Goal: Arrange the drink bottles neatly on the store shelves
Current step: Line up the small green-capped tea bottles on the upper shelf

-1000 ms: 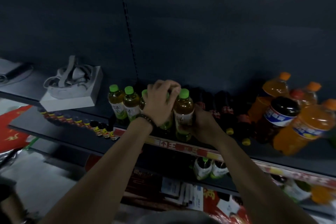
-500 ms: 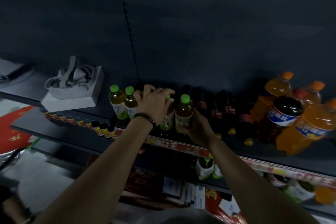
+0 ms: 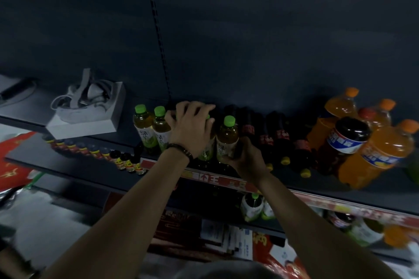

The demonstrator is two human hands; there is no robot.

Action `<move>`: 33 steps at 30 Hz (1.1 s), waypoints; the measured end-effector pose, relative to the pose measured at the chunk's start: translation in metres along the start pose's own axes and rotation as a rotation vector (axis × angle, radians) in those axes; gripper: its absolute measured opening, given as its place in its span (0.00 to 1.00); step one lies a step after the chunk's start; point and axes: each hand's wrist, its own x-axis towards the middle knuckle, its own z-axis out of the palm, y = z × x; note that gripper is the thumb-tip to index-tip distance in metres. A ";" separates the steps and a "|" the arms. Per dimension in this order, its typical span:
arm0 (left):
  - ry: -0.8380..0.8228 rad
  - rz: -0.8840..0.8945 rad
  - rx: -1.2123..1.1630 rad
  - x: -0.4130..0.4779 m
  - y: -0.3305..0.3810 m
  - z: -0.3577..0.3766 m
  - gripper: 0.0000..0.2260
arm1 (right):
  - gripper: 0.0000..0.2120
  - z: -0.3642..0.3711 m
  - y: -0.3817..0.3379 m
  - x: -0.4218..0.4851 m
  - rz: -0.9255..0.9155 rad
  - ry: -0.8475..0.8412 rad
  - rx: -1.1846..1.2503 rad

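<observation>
Squaring up the row on the shelf (image 3: 74, 163) — left hand (image 3: 192, 129) curled over the cap of the covered tea bottle (image 3: 206, 153), right hand (image 3: 247, 161) gripping the base of the end tea bottle (image 3: 227, 137); best slide both upright, labels forward, flush with their neighbours.

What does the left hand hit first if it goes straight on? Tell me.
Probably the shelf's dark back wall: the left hand, curled over a green-capped tea bottle, points at it. Too dark to tell whether anything stands between.
</observation>
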 end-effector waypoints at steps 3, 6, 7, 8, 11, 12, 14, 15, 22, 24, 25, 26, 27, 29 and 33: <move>0.252 0.019 -0.202 -0.024 0.000 -0.007 0.13 | 0.29 -0.003 -0.004 -0.020 0.013 0.078 0.036; 0.398 -0.006 -0.297 -0.068 -0.008 0.003 0.06 | 0.12 0.002 0.000 -0.047 -0.030 0.160 0.083; 0.400 -0.007 -0.298 -0.087 -0.012 0.011 0.05 | 0.07 0.007 0.004 -0.057 -0.037 0.163 0.076; 0.372 -0.021 -0.299 -0.107 -0.017 0.019 0.05 | 0.04 0.012 0.009 -0.066 -0.032 0.150 0.055; 0.119 -0.130 -0.285 -0.166 -0.035 0.041 0.06 | 0.03 0.036 0.028 -0.092 0.047 0.054 -0.031; 0.009 -0.170 -0.282 -0.182 -0.043 0.048 0.08 | 0.03 0.046 0.033 -0.102 0.081 0.021 -0.046; -0.216 -0.239 -0.270 -0.209 -0.058 0.061 0.10 | 0.03 0.064 0.045 -0.119 0.151 -0.043 -0.072; -0.323 -0.261 -0.260 -0.220 -0.064 0.067 0.11 | 0.04 0.072 0.051 -0.126 0.185 -0.074 -0.079; -0.662 -0.408 -0.315 -0.253 -0.112 0.122 0.09 | 0.03 0.129 0.079 -0.144 0.310 -0.214 -0.089; -0.678 -0.464 -0.333 -0.259 -0.128 0.138 0.08 | 0.04 0.147 0.080 -0.134 0.330 -0.256 -0.087; -0.699 -0.497 -0.342 -0.263 -0.135 0.145 0.08 | 0.04 0.155 0.081 -0.128 0.346 -0.284 -0.076; -0.715 -0.523 -0.352 -0.267 -0.141 0.152 0.08 | 0.05 0.164 0.084 -0.122 0.365 -0.313 -0.063; -0.720 -0.547 -0.363 -0.272 -0.145 0.161 0.08 | 0.05 0.172 0.090 -0.117 0.387 -0.337 -0.054; -0.746 -0.582 -0.390 -0.281 -0.147 0.179 0.09 | 0.07 0.184 0.107 -0.106 0.426 -0.371 -0.069; -0.806 -0.579 -0.424 -0.281 -0.125 0.204 0.11 | 0.16 0.203 0.158 -0.088 0.486 -0.410 -0.125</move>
